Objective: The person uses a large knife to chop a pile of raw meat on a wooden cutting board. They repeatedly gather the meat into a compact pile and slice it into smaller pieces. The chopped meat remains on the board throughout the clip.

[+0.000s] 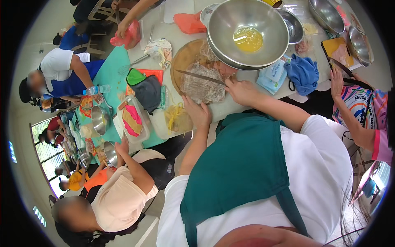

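My right hand (242, 92) grips a knife by its handle end. The long knife blade (200, 76) lies level across a bundle wrapped in clear plastic (205, 88). What the plastic holds is hard to make out. Beneath it is a round wooden chopping board (178, 66), and some pinkish raw meat (226, 67) shows at the board's right side. At the near edge of the bundle is my left hand (198, 112), its fingers apart and the fingertips against the plastic. A steel mixing bowl (222, 24) with beaten egg (247, 39) stands just beyond the board.
Baby wipes (273, 75) and a blue cloth (304, 74) lie right of my hands. A tied plastic bag (179, 119) and a plastic tub (145, 123) sit left. At right, a co-worker's hand (337, 81) is near another knife (341, 66). Other people work at the left.
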`<action>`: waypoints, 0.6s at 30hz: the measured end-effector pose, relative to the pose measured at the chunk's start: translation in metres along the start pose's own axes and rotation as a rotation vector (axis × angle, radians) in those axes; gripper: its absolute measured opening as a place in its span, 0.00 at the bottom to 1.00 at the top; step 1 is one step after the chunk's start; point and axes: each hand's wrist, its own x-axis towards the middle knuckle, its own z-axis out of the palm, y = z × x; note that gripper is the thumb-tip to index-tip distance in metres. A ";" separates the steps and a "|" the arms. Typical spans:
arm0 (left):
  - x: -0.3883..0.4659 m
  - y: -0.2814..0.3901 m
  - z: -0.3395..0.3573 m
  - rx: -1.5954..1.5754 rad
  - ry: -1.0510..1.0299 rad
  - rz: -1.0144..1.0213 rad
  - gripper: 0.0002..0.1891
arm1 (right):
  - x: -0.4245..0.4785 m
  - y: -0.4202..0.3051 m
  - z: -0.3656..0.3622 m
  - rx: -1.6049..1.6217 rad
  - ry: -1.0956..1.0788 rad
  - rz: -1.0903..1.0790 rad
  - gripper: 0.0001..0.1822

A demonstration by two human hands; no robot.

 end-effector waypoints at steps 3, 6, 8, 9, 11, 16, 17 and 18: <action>-0.001 0.000 0.000 0.026 0.007 0.001 0.38 | 0.002 0.013 0.013 -0.032 0.002 0.001 0.13; -0.004 0.000 0.000 0.022 0.004 0.009 0.38 | -0.005 0.016 0.014 -0.010 -0.009 0.009 0.13; -0.005 -0.005 0.002 0.007 -0.007 0.006 0.39 | -0.013 0.009 0.017 0.019 -0.002 -0.001 0.13; -0.002 -0.006 0.003 -0.003 -0.001 0.012 0.39 | -0.013 0.008 0.018 0.023 0.014 -0.015 0.13; -0.008 -0.007 0.006 -0.018 0.006 0.006 0.39 | -0.017 0.013 0.026 0.008 -0.003 -0.005 0.13; -0.001 -0.003 -0.002 -0.059 0.070 0.049 0.36 | -0.016 0.008 0.022 0.084 0.008 0.028 0.14; -0.007 -0.003 -0.009 -0.028 0.088 0.084 0.33 | -0.018 -0.002 0.018 0.188 0.001 0.008 0.15; -0.005 0.007 -0.019 -0.006 0.113 0.130 0.30 | -0.017 -0.008 0.008 0.282 0.005 -0.010 0.15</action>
